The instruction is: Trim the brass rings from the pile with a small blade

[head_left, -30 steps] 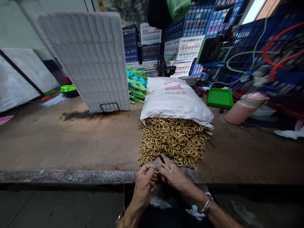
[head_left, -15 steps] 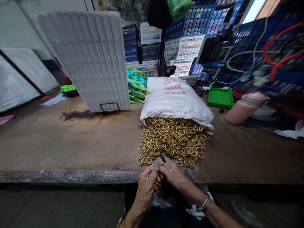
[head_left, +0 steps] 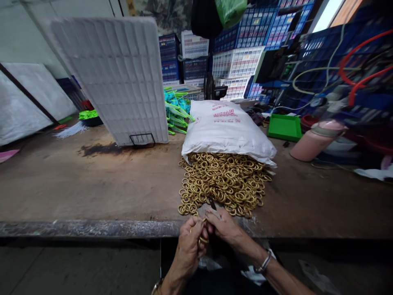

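The left hand (head_left: 188, 245) fingers (head_left: 193, 224) pinch a brass ring (head_left: 203, 240) — right hand (head_left: 226, 228) clenches a tool (head_left: 213, 205).

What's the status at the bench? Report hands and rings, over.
Left hand grip shut on gold ring. Right hand grip shut on thin blade. Ring pile just beyond, hands unobstructed.

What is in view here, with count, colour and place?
table: one, brown, across the view
sack: one, white, on the table
rings: many, gold, heaped before the sack
gridded panel: one, white, leaning left of sack
tray: one, green, right of sack
flask: one, pink, far right
crates: many, blue and white, stacked behind
held ring: one, gold, near table edge
blade tool: one, dark-tipped, above held ring
left hand: one, gripping held ring
right hand: one, gripping blade tool
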`<state>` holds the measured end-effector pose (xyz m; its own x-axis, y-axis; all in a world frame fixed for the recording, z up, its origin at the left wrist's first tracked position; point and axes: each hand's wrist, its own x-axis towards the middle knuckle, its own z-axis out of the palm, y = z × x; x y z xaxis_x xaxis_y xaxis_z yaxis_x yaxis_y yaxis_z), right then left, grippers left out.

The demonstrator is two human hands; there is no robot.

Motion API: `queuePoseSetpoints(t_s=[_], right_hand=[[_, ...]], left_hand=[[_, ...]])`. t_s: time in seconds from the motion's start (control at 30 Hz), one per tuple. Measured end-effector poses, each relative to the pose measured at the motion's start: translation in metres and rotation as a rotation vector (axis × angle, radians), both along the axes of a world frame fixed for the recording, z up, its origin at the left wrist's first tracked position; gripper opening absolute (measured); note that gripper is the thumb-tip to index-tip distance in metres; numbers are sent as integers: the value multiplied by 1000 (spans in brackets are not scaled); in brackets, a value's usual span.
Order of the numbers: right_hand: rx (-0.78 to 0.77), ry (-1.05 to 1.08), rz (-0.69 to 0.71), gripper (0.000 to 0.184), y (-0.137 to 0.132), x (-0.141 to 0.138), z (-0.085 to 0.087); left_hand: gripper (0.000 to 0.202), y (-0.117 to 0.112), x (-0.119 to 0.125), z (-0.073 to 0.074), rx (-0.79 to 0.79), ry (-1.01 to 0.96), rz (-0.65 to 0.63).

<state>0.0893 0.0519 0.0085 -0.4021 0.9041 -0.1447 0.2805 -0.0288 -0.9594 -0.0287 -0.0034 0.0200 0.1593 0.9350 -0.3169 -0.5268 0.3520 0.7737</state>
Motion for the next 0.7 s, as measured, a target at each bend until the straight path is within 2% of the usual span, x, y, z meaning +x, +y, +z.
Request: queuePoseSetpoints(t_s=[0.13, 0.27, 0.47, 0.7], right_hand=[[211, -255, -81, 27, -3, 6, 4], [364, -473, 51, 11, -10, 9, 5], [390, -648, 117, 19, -13, 8, 9], [503, -753, 125, 22, -15, 8, 3]], left_hand=[[30, 1, -1, -3, -16, 5, 51], [32, 4, -3, -1, -33, 48, 85], [41, 4, -1, 7, -53, 179, 115], [40, 0, -7, 4, -5, 190, 65]])
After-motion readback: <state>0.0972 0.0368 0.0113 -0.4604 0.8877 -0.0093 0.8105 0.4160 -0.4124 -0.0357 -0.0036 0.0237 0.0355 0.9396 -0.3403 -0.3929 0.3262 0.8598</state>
